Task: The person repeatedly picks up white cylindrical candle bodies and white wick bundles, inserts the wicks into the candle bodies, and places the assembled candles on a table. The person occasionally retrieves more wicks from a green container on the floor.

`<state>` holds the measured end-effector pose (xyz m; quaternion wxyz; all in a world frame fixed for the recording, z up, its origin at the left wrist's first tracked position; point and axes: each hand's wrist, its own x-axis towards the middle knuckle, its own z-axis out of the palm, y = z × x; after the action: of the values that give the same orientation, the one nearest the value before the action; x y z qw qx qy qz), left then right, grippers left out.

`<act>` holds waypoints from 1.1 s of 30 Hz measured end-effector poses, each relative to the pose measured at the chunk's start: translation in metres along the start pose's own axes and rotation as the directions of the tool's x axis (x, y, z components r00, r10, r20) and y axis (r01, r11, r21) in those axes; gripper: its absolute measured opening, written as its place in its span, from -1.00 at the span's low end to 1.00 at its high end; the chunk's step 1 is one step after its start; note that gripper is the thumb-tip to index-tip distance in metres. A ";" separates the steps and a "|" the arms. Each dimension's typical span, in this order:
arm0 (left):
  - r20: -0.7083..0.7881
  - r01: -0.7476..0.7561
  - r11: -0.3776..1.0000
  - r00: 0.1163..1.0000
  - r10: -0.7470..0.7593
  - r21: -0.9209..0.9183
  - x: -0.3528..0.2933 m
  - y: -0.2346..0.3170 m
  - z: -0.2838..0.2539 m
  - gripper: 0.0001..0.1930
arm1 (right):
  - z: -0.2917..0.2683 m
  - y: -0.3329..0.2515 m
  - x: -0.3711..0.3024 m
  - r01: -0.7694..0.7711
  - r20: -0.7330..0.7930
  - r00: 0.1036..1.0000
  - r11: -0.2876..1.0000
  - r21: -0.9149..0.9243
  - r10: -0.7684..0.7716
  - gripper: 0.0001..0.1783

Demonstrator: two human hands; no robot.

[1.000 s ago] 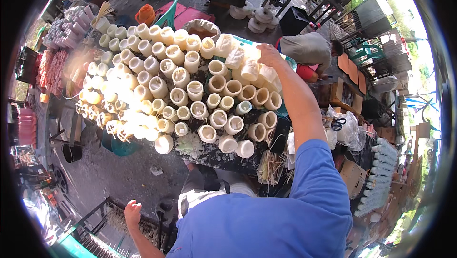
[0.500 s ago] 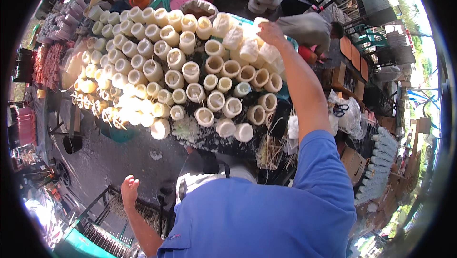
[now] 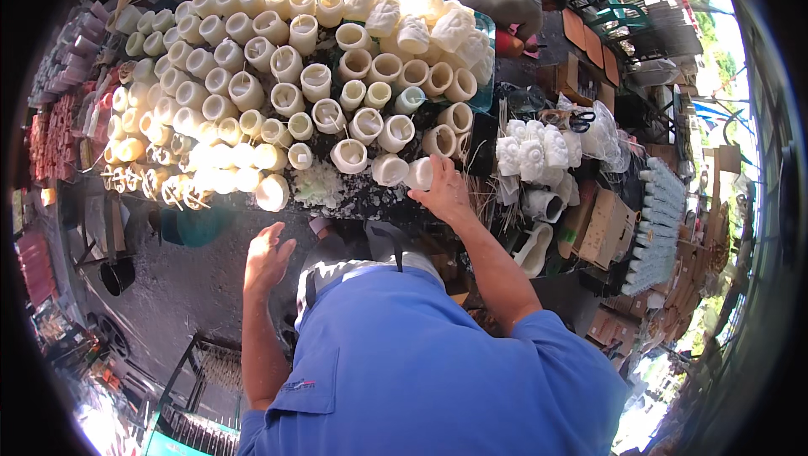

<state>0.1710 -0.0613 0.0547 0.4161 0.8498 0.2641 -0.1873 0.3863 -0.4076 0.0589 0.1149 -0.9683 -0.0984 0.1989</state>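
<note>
Cream wax candles [image 3: 286, 99], short hollow-topped cylinders, some with thin wicks, stand in rows across a dark table. My right hand [image 3: 443, 195] is at the table's near edge, its thumb and fingers around the side of a whitish candle [image 3: 419, 174]. Just left of that one stands another pale candle [image 3: 389, 170]. My left hand [image 3: 268, 258] hangs in the air short of the table edge, fingers apart and holding nothing. Beyond the rows, carved-looking white wax pieces [image 3: 412, 34] are heaped on a teal tray [image 3: 483, 96].
Crumbled wax [image 3: 316, 185] lies near the front edge. To the right are more carved white pieces [image 3: 530, 151], black-handled scissors [image 3: 582, 122] on clear plastic and a cardboard box [image 3: 608, 227]. A person [image 3: 497, 6] bends beyond the table. A metal rack [image 3: 202, 397] stands at lower left.
My right hand has come back from the heaped wax pieces to the candle at the near edge. My left hand has risen toward the table, and the view has shifted.
</note>
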 end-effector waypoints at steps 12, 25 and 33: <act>0.388 -0.049 0.805 0.858 0.337 -0.591 0.056 0.099 0.156 -0.42 | 0.085 0.014 -0.062 0.208 -0.376 0.919 0.954 0.218 -0.114 -0.10; 0.003 -0.443 0.874 0.891 0.453 -0.201 0.066 0.099 0.228 -0.60 | 0.125 0.046 -0.066 -0.112 0.046 0.955 0.213 0.971 0.293 -0.54; -0.039 -0.308 0.855 0.946 0.322 -0.416 0.058 0.096 0.247 -0.53 | 0.125 0.046 -0.054 -0.172 -0.041 0.934 0.549 0.818 0.354 -0.72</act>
<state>0.2504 -0.2924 -0.0621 0.6169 0.7698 0.1484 -0.0697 0.2933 -0.4412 -0.0450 0.5166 -0.8296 0.1610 0.1378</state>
